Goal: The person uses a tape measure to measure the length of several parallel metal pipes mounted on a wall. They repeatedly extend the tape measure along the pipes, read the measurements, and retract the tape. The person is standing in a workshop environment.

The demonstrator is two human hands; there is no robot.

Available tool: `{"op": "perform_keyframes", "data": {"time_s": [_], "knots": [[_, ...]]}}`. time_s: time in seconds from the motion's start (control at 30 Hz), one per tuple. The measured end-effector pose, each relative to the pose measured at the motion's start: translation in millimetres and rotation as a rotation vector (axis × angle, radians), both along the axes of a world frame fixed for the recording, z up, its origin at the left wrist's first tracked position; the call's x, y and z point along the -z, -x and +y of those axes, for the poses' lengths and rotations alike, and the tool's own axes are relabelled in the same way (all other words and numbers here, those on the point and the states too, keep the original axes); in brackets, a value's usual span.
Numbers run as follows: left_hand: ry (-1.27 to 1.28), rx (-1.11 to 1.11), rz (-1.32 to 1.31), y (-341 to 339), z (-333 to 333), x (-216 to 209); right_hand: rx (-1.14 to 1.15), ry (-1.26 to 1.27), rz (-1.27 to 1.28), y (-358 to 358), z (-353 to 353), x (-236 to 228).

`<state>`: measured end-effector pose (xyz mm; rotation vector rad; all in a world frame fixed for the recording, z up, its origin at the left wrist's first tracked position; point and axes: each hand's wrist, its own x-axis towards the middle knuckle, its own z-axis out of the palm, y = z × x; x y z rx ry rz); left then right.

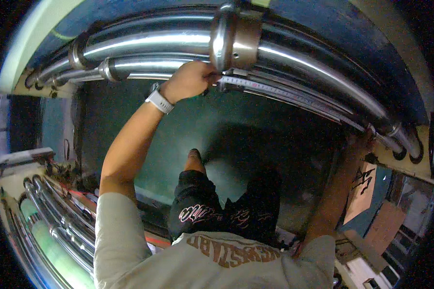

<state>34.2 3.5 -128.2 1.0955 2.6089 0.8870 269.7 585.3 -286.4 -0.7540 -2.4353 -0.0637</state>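
The head view shows the person's left hand (190, 79) raised to the metal rollers, its fingers curled in and gripping the near end of a measuring tape (263, 86) just below a thick shiny collar (222, 41). The tape runs out from these fingertips toward the person's right, stretched along a narrow metal bar (318, 111) under the rollers, its marked face showing. At the far end of that bar, the right hand (366, 136) lies in shadow close to the tape's other end; whether it is closed on anything cannot be told. A pale-strapped watch (160, 100) sits on the left wrist. Above the hands, a large polished roller (318, 72) crosses the view, bent by the lens, with a thinner roller (152, 65) beneath it on the left; a pale end plate (410, 164) stands at the right. Farther down, a greenish floor (164, 135) spreads below the arms, beyond the person's dark shorts (197, 204) and light shirt (188, 265). More rollers (67, 226) lie at the lower left, and a tan sheet (359, 200) with dark marks stands near the right forearm.
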Motion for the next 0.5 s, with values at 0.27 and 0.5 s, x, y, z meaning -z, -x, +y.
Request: {"op": "perform_keyframes", "data": {"time_s": [0.27,0.5], "knots": [[0.065,-0.009,0.051,11.1,-7.9,11.1,-0.296,-0.177,0.281,14.4,-52.3,-32.9],[0.113,0.068,-0.034,22.0,-20.3,20.7,-0.398,-0.424,0.303,18.0,-76.8,-39.8]]}}
